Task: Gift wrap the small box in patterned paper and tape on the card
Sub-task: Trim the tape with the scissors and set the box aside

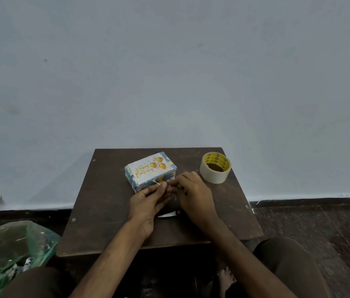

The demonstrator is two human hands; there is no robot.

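A small box wrapped in blue patterned paper stands near the back of a dark wooden table. A white "Happy Birthday" card with gold balloons lies on its top. Just in front of the box's near right corner, my left hand and my right hand meet, and their fingertips pinch a thin strip of clear tape between them. A roll of pale tape with a yellow core sits at the back right.
Scissors with a red pivot lie on the table under my hands, mostly hidden. A green plastic bag with scraps sits on the floor at the left. The wall rises right behind the table. My knees flank the table's front edge.
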